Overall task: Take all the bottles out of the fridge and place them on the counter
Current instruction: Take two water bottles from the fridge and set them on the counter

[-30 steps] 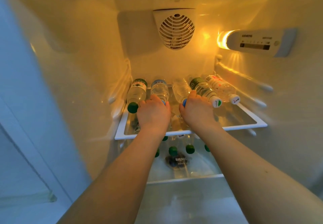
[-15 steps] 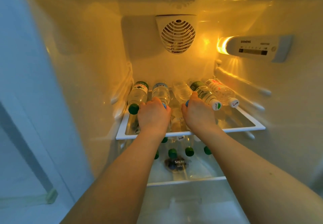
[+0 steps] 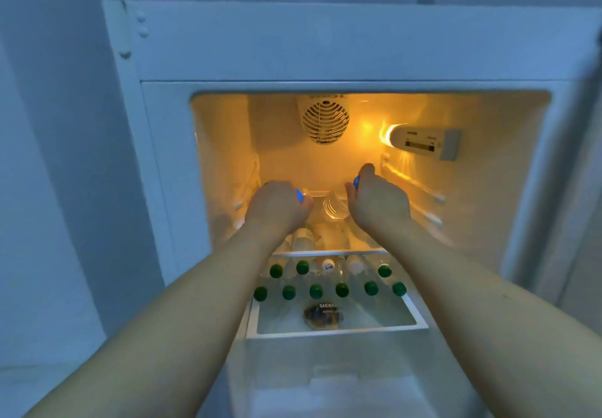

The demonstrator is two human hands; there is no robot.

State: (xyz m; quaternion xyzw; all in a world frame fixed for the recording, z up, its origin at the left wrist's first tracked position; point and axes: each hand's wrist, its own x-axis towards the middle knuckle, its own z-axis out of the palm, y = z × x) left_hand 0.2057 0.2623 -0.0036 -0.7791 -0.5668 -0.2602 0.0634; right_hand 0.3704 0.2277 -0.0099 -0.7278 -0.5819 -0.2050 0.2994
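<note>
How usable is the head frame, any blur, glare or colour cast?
Head view: motion blur softens the left hand, right hand and the bottles they grip; lamp flares amber over the fridge cavity, while the fridge frame outside reads dim blue; wide-angle bends that frame's edges; green caps on the lower shelf stay fairly legible; pale reflections smear the top edge.

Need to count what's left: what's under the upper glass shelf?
Under the upper glass shelf, a lower white-framed shelf holds clear bottles lying down: green caps in two rows, two white caps. Bodies further back are covered.
</note>
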